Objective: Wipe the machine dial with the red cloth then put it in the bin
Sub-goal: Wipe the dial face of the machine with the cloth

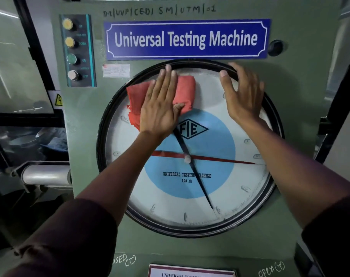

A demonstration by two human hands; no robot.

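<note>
The machine dial is a large round gauge with a white face, a blue centre, a black pointer and a red pointer, set in a green machine front. My left hand lies flat on the red cloth and presses it against the upper left of the dial glass. My right hand rests with spread fingers on the dial's upper right, fingertips at the black rim. No bin is in view.
Above the dial hangs a blue "Universal Testing Machine" sign. A panel with several push buttons sits at the upper left. A dark frame with glass and a metal cylinder stand to the left of the machine.
</note>
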